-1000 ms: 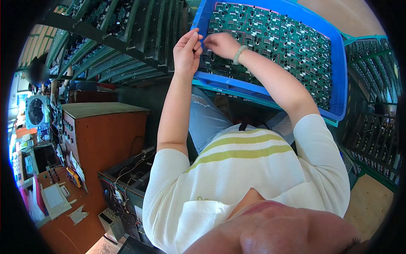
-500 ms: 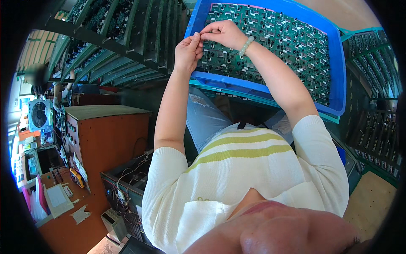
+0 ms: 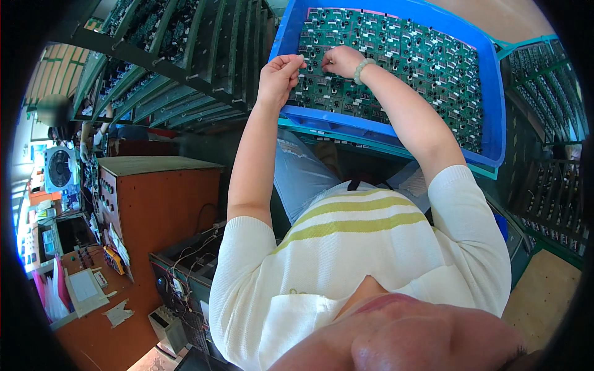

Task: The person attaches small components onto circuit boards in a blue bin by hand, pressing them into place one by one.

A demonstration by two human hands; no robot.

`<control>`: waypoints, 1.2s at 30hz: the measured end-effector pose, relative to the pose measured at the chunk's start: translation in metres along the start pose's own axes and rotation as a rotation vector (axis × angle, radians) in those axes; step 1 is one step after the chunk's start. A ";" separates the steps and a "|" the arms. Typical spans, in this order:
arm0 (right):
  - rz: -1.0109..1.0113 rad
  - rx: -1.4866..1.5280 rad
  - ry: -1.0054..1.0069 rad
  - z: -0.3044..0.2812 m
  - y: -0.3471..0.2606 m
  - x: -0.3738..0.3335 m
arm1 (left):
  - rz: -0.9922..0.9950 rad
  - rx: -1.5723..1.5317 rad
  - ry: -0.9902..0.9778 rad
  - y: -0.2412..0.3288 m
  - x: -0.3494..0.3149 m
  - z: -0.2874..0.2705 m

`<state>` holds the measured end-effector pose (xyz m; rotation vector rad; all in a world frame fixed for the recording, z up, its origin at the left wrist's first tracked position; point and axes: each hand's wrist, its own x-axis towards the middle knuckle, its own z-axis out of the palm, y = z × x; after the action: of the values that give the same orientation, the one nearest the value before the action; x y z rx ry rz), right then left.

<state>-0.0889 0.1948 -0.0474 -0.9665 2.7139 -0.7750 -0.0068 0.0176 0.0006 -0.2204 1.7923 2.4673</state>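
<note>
A blue plastic tray (image 3: 502, 117) in front of me holds rows of green circuit boards (image 3: 427, 74) packed with small black and white parts. My left hand (image 3: 282, 79) hovers by the tray's left edge, thumb and fingers pinched together; whatever lies between them is too small to make out. Over the boards, a little to the right, my right hand (image 3: 342, 62) bends down with its fingertips drawn together close to a board. Its grip is partly hidden, so anything in it cannot be named. A beaded bracelet (image 3: 364, 71) circles the right wrist.
Dark metal racks (image 3: 204, 55) with boards stand close on the left; another rack (image 3: 547, 93) stands on the right. At lower left are a brown cabinet (image 3: 167, 204), an open electronics case with wires (image 3: 185, 263) and a yellow meter (image 3: 114, 260). Another person (image 3: 59, 120) is far left.
My hands were touching at the fingertips and have come apart. The right hand has moved right and nearer to me over the boards; the left has stayed close to its place, still pinched.
</note>
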 end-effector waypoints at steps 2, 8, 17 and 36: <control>-0.005 0.004 0.005 0.000 0.000 0.001 | -0.050 -0.003 0.003 0.000 0.001 -0.001; -0.023 -0.086 -0.057 -0.006 -0.012 -0.003 | -0.037 0.006 -0.021 0.003 -0.002 0.001; 0.000 -0.240 -0.091 -0.008 -0.020 0.000 | -0.098 0.015 -0.013 0.002 -0.001 0.001; 0.025 0.552 0.166 -0.054 -0.027 -0.002 | -0.364 -0.343 -0.005 -0.011 0.045 0.026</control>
<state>-0.0891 0.2010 0.0125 -0.7597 2.4027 -1.5459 -0.0516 0.0456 -0.0095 -0.5114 1.1825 2.4737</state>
